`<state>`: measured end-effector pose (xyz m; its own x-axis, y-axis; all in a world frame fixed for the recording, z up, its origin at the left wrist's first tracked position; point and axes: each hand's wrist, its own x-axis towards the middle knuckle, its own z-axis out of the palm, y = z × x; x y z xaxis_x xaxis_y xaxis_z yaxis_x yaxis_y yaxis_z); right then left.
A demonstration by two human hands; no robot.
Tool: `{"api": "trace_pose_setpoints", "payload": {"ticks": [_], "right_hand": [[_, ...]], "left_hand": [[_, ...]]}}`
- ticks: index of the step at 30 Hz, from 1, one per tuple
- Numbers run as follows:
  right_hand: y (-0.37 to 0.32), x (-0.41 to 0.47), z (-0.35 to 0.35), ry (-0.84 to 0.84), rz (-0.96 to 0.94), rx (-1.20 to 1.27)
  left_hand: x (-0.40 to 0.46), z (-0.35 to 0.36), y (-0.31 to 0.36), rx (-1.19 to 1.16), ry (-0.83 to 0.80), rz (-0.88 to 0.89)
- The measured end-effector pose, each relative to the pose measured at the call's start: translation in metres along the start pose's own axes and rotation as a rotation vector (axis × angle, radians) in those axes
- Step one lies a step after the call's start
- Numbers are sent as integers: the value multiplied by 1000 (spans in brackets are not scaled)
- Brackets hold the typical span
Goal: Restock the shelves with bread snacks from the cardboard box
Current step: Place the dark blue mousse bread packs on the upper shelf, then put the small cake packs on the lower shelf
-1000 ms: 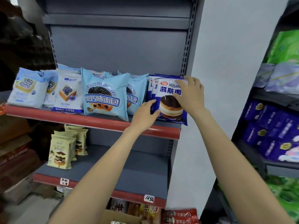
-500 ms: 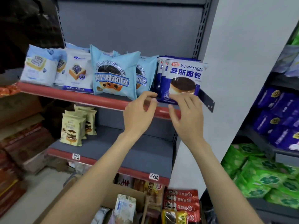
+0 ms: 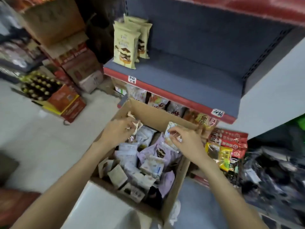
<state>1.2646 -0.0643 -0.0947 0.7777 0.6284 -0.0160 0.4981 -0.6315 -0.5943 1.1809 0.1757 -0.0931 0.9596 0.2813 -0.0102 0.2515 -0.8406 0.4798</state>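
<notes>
Both hands are down in the box (image 3: 148, 113), left hand (image 3: 118, 131) pinching a beige packet (image 3: 136, 125), right hand (image 3: 186, 139) gripping a clear wrapped snack (image 3: 170, 139).

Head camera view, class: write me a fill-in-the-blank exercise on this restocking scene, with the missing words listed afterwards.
1. Both hands, left hand and right hand, reach into the open ____ box.
2. The beige snack packs stand at the shelf's ____ end.
3. The shelf has a ____ front edge.

Missing words: cardboard; left; red
</notes>
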Motion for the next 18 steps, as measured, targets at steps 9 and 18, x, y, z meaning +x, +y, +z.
{"api": "trace_pose_setpoints", "payload": {"ticks": [9,18], "right_hand": [[22,-11,182,-294,258,-56],[38,-32,291,-680,339,-353]], "left_hand": [[-60,101,-163,-80,-410,-383],[-53,174,-217,69,-647,-251]]}}
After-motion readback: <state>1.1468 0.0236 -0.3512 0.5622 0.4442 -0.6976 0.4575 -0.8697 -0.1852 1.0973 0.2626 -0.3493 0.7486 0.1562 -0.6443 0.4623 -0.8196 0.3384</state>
